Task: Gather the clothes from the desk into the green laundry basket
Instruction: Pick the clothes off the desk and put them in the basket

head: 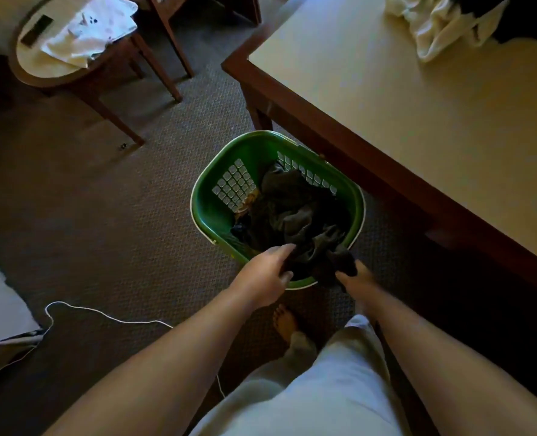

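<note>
Left hand (267, 275) and right hand (359, 280) both grasp a dark garment (308, 234), fingers (284, 248) curled round its near edge above the near rim of the basket (205, 212); the rest lies inside. Beyond, a white cloth (434, 29) lies on the bench (371, 114).

Head camera looks steeply down onto the basket (211, 217), apparently from standing.

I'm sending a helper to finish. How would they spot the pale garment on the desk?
Start at the large desk with its dark wood edge. At its far end lies a crumpled cream garment, pale unlike the dark clothes in the green basket.
</note>
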The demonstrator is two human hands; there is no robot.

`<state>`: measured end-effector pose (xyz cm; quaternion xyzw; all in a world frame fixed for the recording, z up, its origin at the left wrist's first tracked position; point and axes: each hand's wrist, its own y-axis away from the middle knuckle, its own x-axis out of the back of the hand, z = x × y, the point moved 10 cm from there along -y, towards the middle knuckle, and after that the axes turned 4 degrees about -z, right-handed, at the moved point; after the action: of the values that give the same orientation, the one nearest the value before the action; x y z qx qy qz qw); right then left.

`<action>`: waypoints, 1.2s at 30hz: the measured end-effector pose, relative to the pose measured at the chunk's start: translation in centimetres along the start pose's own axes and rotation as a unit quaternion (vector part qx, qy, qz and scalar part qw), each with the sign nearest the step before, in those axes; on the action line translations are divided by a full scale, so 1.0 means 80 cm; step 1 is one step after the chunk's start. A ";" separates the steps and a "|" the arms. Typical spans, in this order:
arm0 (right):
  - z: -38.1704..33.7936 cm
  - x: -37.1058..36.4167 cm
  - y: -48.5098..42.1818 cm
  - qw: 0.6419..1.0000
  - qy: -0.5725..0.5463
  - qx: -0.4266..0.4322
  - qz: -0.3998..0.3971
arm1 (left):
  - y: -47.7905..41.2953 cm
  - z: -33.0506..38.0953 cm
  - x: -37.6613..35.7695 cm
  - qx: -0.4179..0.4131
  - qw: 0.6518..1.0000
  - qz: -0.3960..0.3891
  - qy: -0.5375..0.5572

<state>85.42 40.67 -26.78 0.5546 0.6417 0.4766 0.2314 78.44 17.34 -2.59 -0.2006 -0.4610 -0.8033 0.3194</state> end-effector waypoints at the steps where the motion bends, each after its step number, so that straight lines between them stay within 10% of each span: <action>1: -0.026 0.000 0.036 1.000 0.006 0.004 0.012 | 0.000 -0.005 -0.004 0.004 1.000 -0.005 0.005; 20: -0.303 -0.072 0.155 0.916 -0.372 0.065 -0.132 | 0.026 -0.083 0.013 0.125 0.931 0.093 0.330; 30: -0.382 -0.056 0.165 0.967 0.082 0.222 -0.090 | 0.017 -0.101 0.017 0.122 0.860 0.134 0.478; 36: -0.395 -0.063 0.115 0.850 0.444 0.271 -0.076 | -0.019 -0.110 0.013 0.165 0.896 0.161 0.380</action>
<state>65.26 24.12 -6.08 0.2742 0.8197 0.4601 -0.2029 76.39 9.96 -7.24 0.1037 -0.3918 -0.6687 0.6234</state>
